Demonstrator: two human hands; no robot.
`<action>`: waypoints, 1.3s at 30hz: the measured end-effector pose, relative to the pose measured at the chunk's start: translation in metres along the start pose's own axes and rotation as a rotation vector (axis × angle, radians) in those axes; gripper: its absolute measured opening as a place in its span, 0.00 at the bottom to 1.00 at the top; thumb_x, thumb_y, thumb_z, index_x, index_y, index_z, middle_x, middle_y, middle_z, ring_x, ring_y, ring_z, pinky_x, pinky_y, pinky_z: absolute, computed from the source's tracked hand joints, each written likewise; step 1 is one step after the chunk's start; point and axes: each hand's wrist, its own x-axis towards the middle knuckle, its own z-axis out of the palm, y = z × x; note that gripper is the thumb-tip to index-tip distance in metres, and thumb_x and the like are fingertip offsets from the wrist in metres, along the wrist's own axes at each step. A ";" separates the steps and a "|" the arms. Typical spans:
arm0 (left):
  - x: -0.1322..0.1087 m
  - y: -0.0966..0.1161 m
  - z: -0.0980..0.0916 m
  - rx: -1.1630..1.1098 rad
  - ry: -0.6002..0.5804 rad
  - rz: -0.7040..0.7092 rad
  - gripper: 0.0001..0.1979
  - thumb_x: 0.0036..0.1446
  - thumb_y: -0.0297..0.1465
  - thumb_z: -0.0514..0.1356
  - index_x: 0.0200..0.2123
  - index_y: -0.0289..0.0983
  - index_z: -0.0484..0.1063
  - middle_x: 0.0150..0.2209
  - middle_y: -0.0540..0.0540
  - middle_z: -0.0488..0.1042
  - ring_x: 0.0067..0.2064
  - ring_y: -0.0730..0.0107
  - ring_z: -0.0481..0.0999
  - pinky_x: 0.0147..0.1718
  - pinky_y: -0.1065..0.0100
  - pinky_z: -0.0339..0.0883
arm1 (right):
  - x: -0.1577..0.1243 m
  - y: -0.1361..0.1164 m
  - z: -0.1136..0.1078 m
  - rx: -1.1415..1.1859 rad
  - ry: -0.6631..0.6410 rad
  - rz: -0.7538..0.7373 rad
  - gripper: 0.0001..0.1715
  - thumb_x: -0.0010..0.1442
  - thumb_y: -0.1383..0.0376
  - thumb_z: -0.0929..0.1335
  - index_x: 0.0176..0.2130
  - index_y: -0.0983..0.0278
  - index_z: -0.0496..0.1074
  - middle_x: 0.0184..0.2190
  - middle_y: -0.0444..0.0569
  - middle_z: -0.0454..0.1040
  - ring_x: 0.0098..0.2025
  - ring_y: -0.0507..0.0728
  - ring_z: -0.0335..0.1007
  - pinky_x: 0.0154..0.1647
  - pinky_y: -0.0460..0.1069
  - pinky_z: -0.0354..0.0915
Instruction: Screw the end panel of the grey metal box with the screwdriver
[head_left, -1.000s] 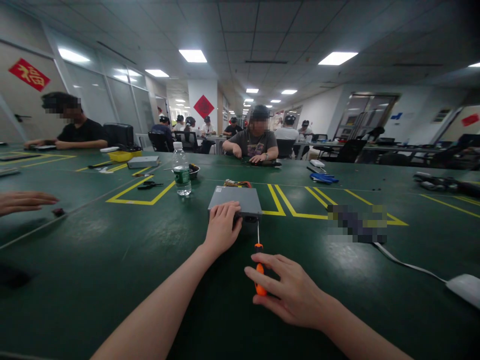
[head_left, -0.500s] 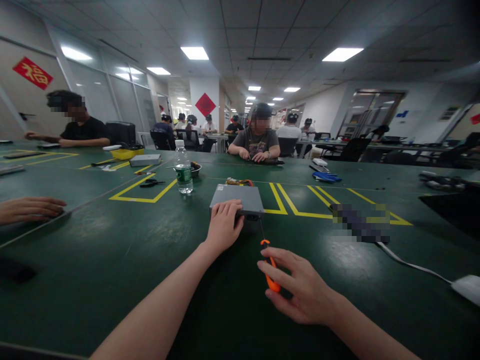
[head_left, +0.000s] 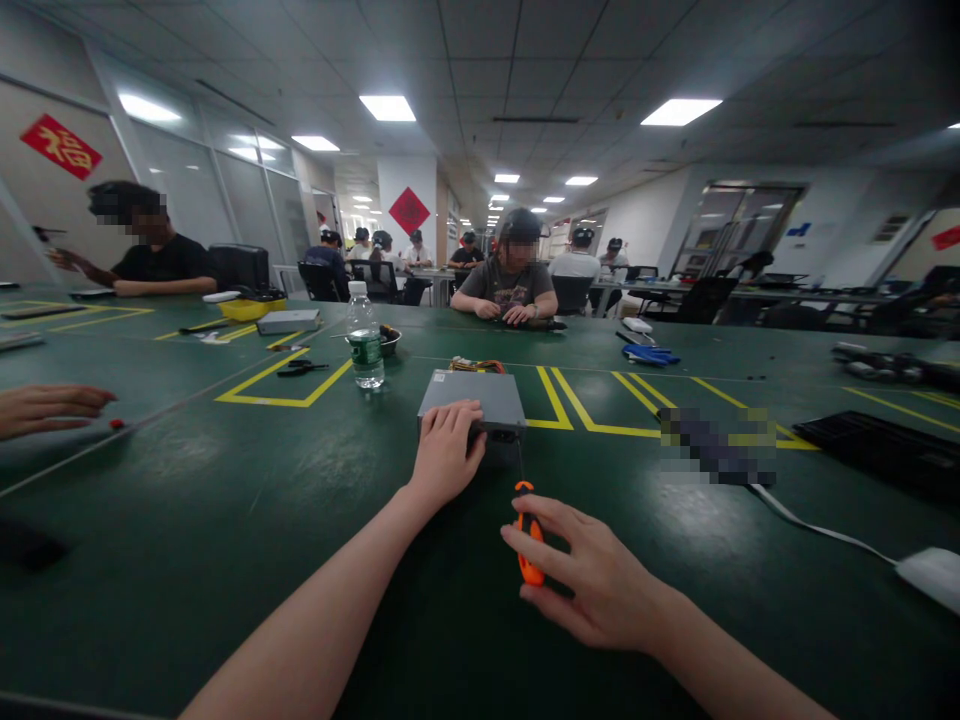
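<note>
A grey computer power supply [head_left: 480, 390] lies on the green table with its coloured cables [head_left: 477, 366] bunched behind it. My left hand [head_left: 448, 450] grips its near edge, the fingers over the top and the thumb down the front face. In my right hand [head_left: 581, 565] is a screwdriver [head_left: 530, 550] with an orange and black handle, pinched between fingers and thumb. Its thin shaft points away from me, up to the right end of the power supply's front face. Whether the tip sits in a screw is too small to tell.
A water bottle [head_left: 366, 340] stands left of the power supply, beside a small bowl [head_left: 390, 342] and black pliers [head_left: 302, 368]. To the right are a blurred dark strip with a white cable [head_left: 817, 528] and a black keyboard [head_left: 877, 450]. Another person's hand [head_left: 52, 408] is at the left.
My right hand and the screwdriver handle have shifted slightly left, and the handle is more upright. My left hand stays on the power supply. The other person's hand at left has drawn back a little.
</note>
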 end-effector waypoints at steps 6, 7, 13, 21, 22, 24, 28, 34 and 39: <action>0.001 -0.001 0.000 0.001 0.002 0.005 0.10 0.55 0.28 0.54 0.42 0.40 0.63 0.50 0.47 0.69 0.53 0.63 0.65 0.51 0.59 0.53 | -0.003 0.006 0.004 -0.004 0.259 0.018 0.13 0.56 0.63 0.65 0.41 0.67 0.63 0.42 0.59 0.70 0.39 0.57 0.70 0.35 0.51 0.68; 0.001 0.000 0.000 0.002 0.003 0.006 0.10 0.55 0.28 0.54 0.42 0.40 0.63 0.50 0.47 0.69 0.53 0.63 0.65 0.51 0.59 0.53 | -0.004 0.006 0.004 0.004 0.284 0.035 0.10 0.56 0.64 0.64 0.39 0.66 0.62 0.41 0.59 0.71 0.38 0.56 0.70 0.34 0.50 0.68; 0.001 0.001 0.000 0.010 0.007 0.007 0.10 0.55 0.28 0.54 0.42 0.40 0.63 0.50 0.47 0.70 0.53 0.64 0.65 0.51 0.59 0.53 | -0.002 0.002 -0.001 -0.057 0.093 0.018 0.16 0.59 0.60 0.62 0.45 0.66 0.65 0.44 0.60 0.69 0.42 0.59 0.69 0.36 0.52 0.68; 0.001 0.001 -0.001 0.002 -0.002 0.001 0.10 0.55 0.28 0.54 0.42 0.40 0.63 0.50 0.47 0.69 0.53 0.63 0.65 0.51 0.59 0.53 | -0.004 0.006 0.001 -0.005 0.236 -0.003 0.16 0.57 0.61 0.64 0.43 0.68 0.64 0.42 0.60 0.71 0.38 0.57 0.70 0.35 0.51 0.68; 0.001 0.001 -0.001 0.004 -0.003 0.000 0.10 0.55 0.28 0.54 0.42 0.40 0.63 0.50 0.47 0.69 0.53 0.63 0.65 0.51 0.59 0.53 | -0.004 0.006 0.002 0.003 0.270 0.008 0.13 0.56 0.62 0.65 0.41 0.67 0.64 0.41 0.60 0.72 0.36 0.56 0.70 0.33 0.50 0.68; 0.001 0.001 -0.001 0.006 -0.006 -0.001 0.10 0.55 0.28 0.54 0.42 0.41 0.63 0.50 0.47 0.69 0.53 0.63 0.65 0.51 0.59 0.54 | -0.004 0.005 0.003 -0.002 0.272 0.017 0.10 0.56 0.63 0.65 0.38 0.66 0.64 0.41 0.59 0.72 0.34 0.55 0.70 0.32 0.50 0.67; 0.000 0.001 -0.002 0.005 -0.005 0.001 0.10 0.55 0.29 0.54 0.42 0.40 0.64 0.50 0.47 0.69 0.52 0.64 0.65 0.51 0.59 0.54 | -0.001 0.001 0.001 -0.061 0.120 -0.013 0.17 0.58 0.58 0.64 0.44 0.65 0.66 0.43 0.59 0.71 0.37 0.58 0.71 0.34 0.51 0.68; 0.000 0.001 -0.001 0.019 0.002 -0.001 0.10 0.54 0.29 0.55 0.42 0.41 0.64 0.50 0.47 0.69 0.53 0.64 0.65 0.52 0.59 0.53 | -0.001 0.003 0.000 -0.020 0.104 -0.023 0.19 0.59 0.58 0.63 0.46 0.68 0.66 0.45 0.61 0.70 0.41 0.59 0.70 0.37 0.52 0.68; 0.001 0.001 -0.002 0.006 -0.004 0.000 0.10 0.55 0.29 0.54 0.42 0.40 0.63 0.50 0.47 0.69 0.53 0.64 0.65 0.52 0.59 0.53 | -0.003 0.003 0.005 -0.004 0.212 0.036 0.13 0.57 0.59 0.64 0.38 0.68 0.65 0.39 0.59 0.73 0.33 0.55 0.71 0.31 0.49 0.68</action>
